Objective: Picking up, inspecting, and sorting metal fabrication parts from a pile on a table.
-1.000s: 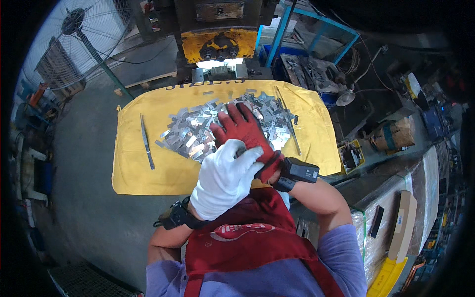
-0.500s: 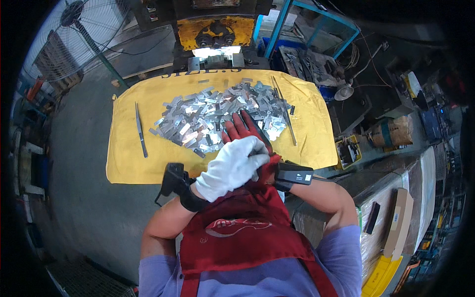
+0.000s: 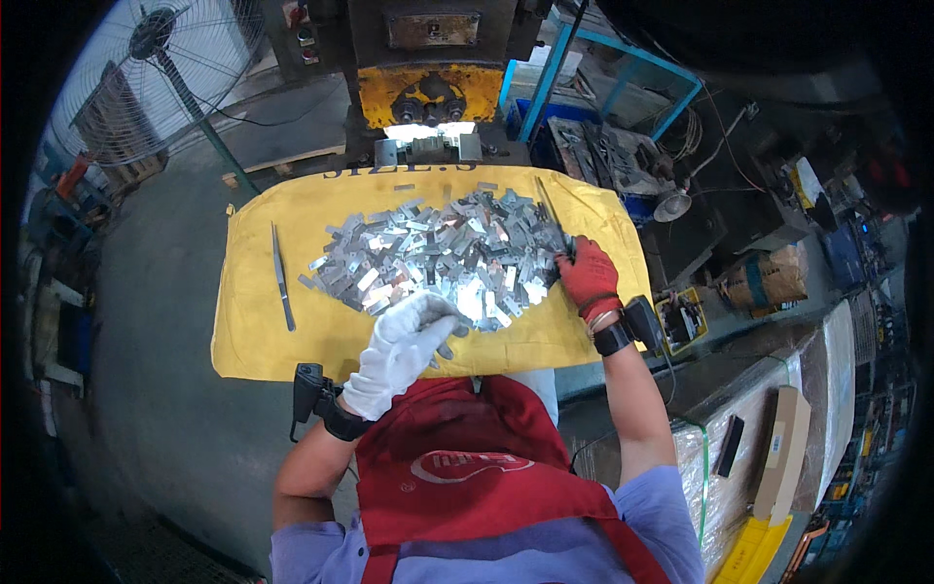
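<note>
My left hand [image 3: 404, 343], in a white glove with greyish fingertips, hovers at the near edge of a heap of small flat metal pieces [image 3: 428, 248]. Its fingers curl in toward the thumb, and anything between them is too small or hidden to make out. At the heap's right side, my right hand [image 3: 590, 275] wears a red glove and closes around the near end of long tweezers [image 3: 550, 209]. A second pair of tweezers [image 3: 282, 277] lies untouched to the left of the heap. Many pieces are shiny strips with holes.
The heap lies on a yellow cloth [image 3: 253, 341] over a work surface. Beyond it stands a press machine [image 3: 428, 92] with a yellow block. A large fan [image 3: 151, 34] is at far left, a lamp [image 3: 673, 205] at right, and a wrapped stack [image 3: 749, 389] at near right.
My hands have parted; the left had been pinching at the right glove. The right hand has moved right onto the tweezers, while the left has drawn back slightly left.
</note>
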### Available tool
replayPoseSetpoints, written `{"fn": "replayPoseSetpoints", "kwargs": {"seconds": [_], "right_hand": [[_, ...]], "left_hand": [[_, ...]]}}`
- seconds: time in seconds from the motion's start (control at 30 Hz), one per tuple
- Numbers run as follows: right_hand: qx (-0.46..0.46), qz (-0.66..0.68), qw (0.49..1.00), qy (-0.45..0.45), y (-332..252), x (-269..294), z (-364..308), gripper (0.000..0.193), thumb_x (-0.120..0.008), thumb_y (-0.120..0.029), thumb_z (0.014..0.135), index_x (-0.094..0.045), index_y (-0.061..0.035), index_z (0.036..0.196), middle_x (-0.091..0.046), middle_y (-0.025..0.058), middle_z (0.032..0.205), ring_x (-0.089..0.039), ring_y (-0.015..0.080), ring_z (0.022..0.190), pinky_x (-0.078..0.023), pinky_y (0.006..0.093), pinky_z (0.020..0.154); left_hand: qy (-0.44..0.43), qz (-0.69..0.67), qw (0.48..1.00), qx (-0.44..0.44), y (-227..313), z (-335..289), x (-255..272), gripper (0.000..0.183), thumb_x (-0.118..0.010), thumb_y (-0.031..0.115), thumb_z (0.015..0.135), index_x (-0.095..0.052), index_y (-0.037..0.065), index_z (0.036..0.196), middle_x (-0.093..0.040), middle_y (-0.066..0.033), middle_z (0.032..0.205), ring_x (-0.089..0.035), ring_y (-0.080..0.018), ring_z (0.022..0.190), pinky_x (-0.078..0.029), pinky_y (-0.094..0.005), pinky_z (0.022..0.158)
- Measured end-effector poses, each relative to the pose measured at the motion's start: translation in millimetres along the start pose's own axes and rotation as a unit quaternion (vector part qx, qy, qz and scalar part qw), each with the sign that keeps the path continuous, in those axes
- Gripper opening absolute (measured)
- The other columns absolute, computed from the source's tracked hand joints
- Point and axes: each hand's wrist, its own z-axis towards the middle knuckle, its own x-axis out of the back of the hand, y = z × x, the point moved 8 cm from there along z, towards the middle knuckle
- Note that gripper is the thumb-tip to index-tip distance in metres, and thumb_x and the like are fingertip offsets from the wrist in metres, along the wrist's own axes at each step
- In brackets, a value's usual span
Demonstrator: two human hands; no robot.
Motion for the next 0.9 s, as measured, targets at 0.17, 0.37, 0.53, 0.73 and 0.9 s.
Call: {"fn": "replayPoseSetpoints", "kwargs": {"seconds": [0.17,0.37,0.53,0.73,0.9], "right_hand": [[-0.083,0.354,0.929,-0.066,2,12,-10,0.021,-0.061,-0.024,0.083,-0.059,-0.0038,0.086,-0.06,0.0077,0.074,-0.058,0.0191,0.067,-0.046,0.0296,0.061],[-0.1,0.571,0.734,-0.354,-62,33,-91,0.017,-0.059,-0.016,0.087,-0.061,-0.0025,0.096,-0.06,0.0004,0.078,-0.054,0.007,0.069,-0.042,0.0205,0.061],[-0.159,0.642,0.597,-0.454,-101,28,-122,0.027,-0.056,-0.015,0.089,-0.054,-0.0009,0.112,-0.061,0.0031,0.081,-0.056,0.0076,0.067,-0.043,0.0197,0.057],[-0.136,0.67,0.551,-0.478,-143,26,-136,0.04,-0.044,-0.026,0.095,-0.046,-0.0002,0.125,-0.057,0.0017,0.071,-0.048,0.0056,0.052,-0.038,0.0184,0.047],[-0.103,0.761,0.527,-0.364,-131,18,-122,0.056,-0.049,-0.036,0.091,-0.036,0.0004,0.132,-0.057,0.0034,0.079,-0.043,0.0037,0.051,-0.033,0.0158,0.043]], "left_hand": [[-0.014,0.079,0.997,0.014,4,29,0,0.024,-0.053,0.011,0.089,-0.054,0.0,0.111,-0.062,-0.0082,0.1,-0.059,-0.0125,0.087,-0.049,-0.0252,0.073],[-0.025,-0.164,0.984,-0.065,18,65,-13,0.033,-0.053,0.017,0.09,-0.051,0.0,0.119,-0.059,-0.0086,0.11,-0.056,-0.0115,0.096,-0.046,-0.0258,0.08],[0.007,-0.202,0.979,0.016,7,50,-16,0.012,-0.054,0.013,0.089,-0.06,0.004,0.094,-0.063,-0.0022,0.082,-0.06,-0.0078,0.067,-0.046,-0.0193,0.059],[-0.02,-0.193,0.981,0.026,-4,22,0,0.02,-0.053,0.013,0.089,-0.059,0.002,0.105,-0.063,-0.003,0.084,-0.061,-0.0092,0.068,-0.049,-0.0215,0.06],[0.098,0.201,0.961,-0.16,18,14,65,0.021,-0.057,0.009,0.085,-0.062,0.007,0.105,-0.065,-0.0059,0.089,-0.062,-0.0153,0.078,-0.049,-0.0269,0.066]]}}
